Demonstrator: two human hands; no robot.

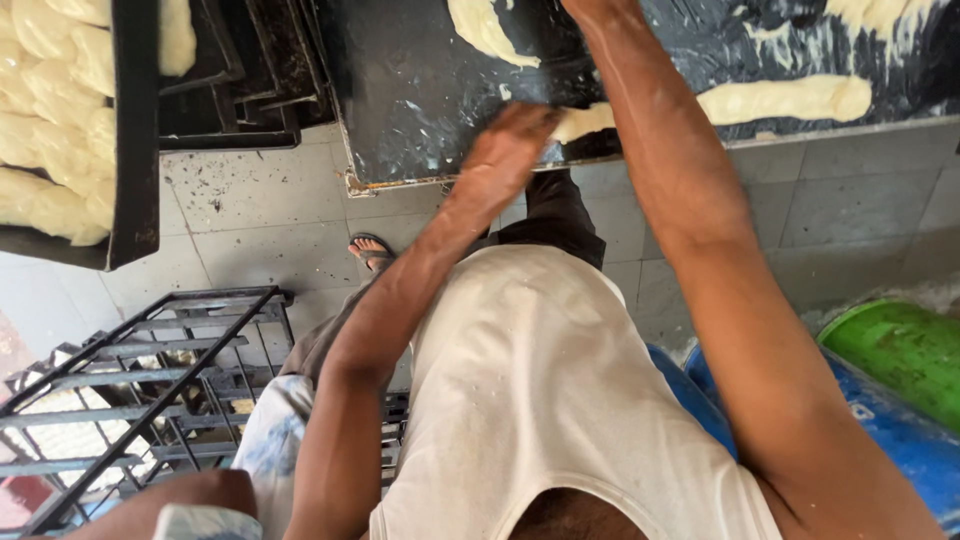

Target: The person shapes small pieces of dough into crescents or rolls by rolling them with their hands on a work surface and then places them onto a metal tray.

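Observation:
My left hand [508,150] is blurred and rests palm down at the near edge of a black, dough-smeared worktable [420,110]. It covers the left end of a long pale dough rope [790,100] that lies along that edge. Whether the fingers grip the dough is unclear. My right arm [680,200] stretches up across the table, and its hand is cut off by the top of the frame. Another strip of dough [485,32] lies farther back on the table, between the two arms.
A black tray [135,130] filled with several shaped dough pieces sits at the left, beside a stack of empty black trays [245,75]. A metal rack [150,380] stands at lower left. Green [900,350] and blue [900,440] drums lie at lower right. The floor is grey tile.

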